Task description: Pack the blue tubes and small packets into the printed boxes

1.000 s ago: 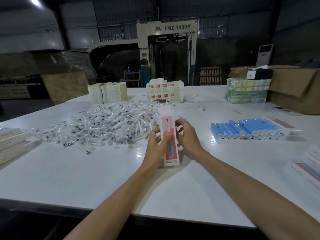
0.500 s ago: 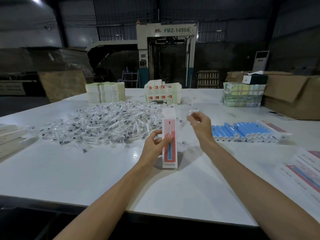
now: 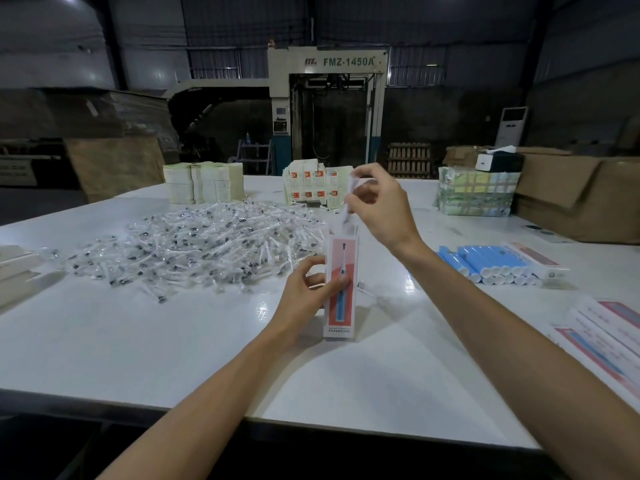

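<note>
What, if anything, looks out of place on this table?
One small thing: a single packet lies alone just right of the upright box, apart from the big heap of packets. Otherwise nothing stands out; the blue tubes lie in a tidy row.

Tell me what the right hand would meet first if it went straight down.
Probably the open top of the printed box, held upright by the left hand; the small packet pinched in the right hand would enter first. Depth is unclear.

Centre: printed box point(image 3: 343, 306), white with a red panel and blue toothbrush picture. Right: blue tubes point(image 3: 485, 261), white-capped. Table point(image 3: 173, 341): white.
</note>
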`<state>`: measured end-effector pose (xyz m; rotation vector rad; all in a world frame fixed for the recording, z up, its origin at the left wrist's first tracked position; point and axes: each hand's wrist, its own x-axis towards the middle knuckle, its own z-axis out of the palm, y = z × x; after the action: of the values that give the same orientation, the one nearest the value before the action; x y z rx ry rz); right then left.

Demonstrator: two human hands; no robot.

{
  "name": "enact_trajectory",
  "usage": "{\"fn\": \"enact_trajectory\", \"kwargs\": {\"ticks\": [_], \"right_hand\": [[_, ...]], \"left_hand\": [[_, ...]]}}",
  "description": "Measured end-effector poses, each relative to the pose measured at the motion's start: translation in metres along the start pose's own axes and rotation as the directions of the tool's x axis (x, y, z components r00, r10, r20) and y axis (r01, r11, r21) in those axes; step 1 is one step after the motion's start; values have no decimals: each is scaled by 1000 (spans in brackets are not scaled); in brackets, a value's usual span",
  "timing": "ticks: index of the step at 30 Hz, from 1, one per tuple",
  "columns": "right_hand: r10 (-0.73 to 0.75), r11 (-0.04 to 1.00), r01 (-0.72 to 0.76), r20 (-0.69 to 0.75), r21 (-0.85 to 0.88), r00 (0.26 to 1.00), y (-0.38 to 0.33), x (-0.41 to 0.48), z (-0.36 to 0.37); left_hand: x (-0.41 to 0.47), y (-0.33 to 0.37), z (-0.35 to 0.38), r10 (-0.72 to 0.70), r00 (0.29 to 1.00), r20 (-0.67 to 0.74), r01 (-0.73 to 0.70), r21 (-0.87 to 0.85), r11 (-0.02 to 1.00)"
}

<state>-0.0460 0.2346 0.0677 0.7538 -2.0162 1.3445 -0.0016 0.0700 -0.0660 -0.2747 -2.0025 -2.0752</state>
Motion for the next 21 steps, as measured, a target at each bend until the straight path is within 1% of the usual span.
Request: {"fn": "enact_trajectory", "kwargs": {"ticks": [4,5,9,11,13,15,17,18,19,21], "right_hand": [[121,991,-113,137,-67,983,10,-2,4],[131,989,-118,161,-85,978,12,-3,4],[48,985,-7,231,-173,972,19,-13,4],[40,964,26,244,-263,969,25,-20,4],[27,959,41,234,-280,972,32,-30,5],[5,981,23,141,-190,990,39,-43,6],[68,997,-68,2,-34,998,46,-56,6],[117,993,-115,-32,38,993,48,-62,6],[153,985,-150,-27,90,988,51,-67,7],[165,976,-170,43,138,985,57,-78,10]], "left_hand": [[1,0,0,32,999,5,-32,15,999],[1,0,0,39,999,2,-39,15,999],[2,-2,0,49,999,-5,-49,25,998],[3,-3,0,46,999,-11,-45,36,998],[4,-5,0,41,999,-20,-40,42,998],[5,-5,-1,40,999,-32,-38,52,998],[5,-6,-2,44,998,-42,-42,66,997],[5,-6,-2,46,998,-43,-42,70,997],[5,-5,-2,43,998,-41,-40,69,997],[2,-3,1,37,999,-35,-35,45,998]]}}
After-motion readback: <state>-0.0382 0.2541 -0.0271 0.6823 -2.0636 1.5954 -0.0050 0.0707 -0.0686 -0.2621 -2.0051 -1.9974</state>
